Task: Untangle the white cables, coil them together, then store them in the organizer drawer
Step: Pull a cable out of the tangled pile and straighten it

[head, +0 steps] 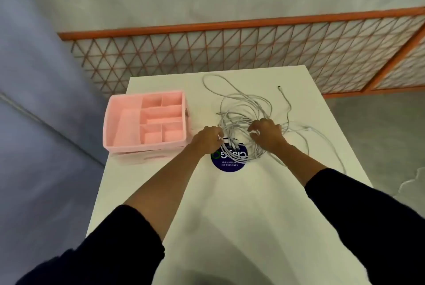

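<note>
My white cables (243,110) lie in a loose tangle of overlapping loops on the table (230,204), one strand trailing off with a dark plug at its end. Just beside them on my left stands the pink organizer (145,146), its top compartments open and bare.

round blue sticker (226,165), upside-down "Let's keep our"

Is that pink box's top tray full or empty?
Empty. Every compartment of the pink organizer shows only bare pink floor; the white cables lie loose on the table.
</note>
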Available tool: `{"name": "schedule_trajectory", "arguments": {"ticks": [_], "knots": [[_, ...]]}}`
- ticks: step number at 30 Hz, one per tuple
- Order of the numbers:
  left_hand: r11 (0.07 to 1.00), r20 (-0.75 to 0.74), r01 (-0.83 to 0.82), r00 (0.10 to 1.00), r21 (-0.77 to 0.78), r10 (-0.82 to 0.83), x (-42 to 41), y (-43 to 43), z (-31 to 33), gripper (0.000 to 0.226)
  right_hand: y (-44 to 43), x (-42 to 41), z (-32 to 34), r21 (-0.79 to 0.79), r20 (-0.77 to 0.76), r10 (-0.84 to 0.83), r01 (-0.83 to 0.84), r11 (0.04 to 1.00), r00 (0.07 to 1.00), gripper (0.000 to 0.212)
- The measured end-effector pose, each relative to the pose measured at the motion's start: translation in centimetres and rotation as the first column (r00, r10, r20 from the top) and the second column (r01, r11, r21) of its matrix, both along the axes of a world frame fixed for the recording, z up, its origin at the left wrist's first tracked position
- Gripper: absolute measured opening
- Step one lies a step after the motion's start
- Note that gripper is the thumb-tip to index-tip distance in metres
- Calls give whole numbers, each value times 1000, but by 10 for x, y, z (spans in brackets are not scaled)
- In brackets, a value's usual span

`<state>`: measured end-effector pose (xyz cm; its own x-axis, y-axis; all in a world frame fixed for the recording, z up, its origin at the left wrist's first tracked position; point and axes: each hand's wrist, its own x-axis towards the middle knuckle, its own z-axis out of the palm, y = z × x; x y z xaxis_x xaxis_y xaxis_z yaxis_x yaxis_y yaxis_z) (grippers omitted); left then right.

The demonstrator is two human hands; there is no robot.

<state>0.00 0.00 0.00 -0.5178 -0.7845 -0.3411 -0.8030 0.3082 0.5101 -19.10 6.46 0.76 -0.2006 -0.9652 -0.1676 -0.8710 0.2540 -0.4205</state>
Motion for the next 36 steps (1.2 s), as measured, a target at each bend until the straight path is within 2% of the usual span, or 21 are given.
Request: {"name": "schedule_trajectory", "arguments": {"ticks": [4,10,13,16,20,22,25,27,30,33,36], "knots": [[999,12,34,999,25,-34,-10,-2,-15,26,0,3,-18,-69,-62,47,-52,996,997,15],[1000,-13,26,1000,17,-26,-27,-1,-37,20,-5,7,-39,115,-144,206,-191,975,968,28],[1000,-57,-11,998,12,11,-28,1,-49,21,-9,8,-45,99,-172,181,-166,981,968,18],[996,-75,-82,994,-38,79,-32,5,-55,35,-16,8,-47,2,-61,62,-62,998,996,16],[979,3,-164,986,-123,166,-45,9,-55,59,-23,6,-49,-133,86,-46,57,989,995,18],[975,29,-185,981,-119,189,-51,9,-56,62,-24,5,-47,-144,131,-57,76,987,990,18],[960,10,-278,961,-23,278,-56,8,-56,57,-21,1,-45,-105,142,-22,37,994,990,12],[948,-2,-318,948,26,318,-56,8,-58,49,-20,-1,-45,-56,124,-14,21,998,992,5],[951,-3,-309,951,28,309,-50,6,-56,45,-24,1,-44,-125,19,-57,59,990,998,26],[952,-71,-290,956,-97,284,-42,2,-56,37,-34,4,-43,-142,-165,-68,44,989,984,36],[933,-173,-314,943,-175,285,-39,-5,-55,34,-44,6,-42,-10,-276,5,-8,1000,961,35]]}}
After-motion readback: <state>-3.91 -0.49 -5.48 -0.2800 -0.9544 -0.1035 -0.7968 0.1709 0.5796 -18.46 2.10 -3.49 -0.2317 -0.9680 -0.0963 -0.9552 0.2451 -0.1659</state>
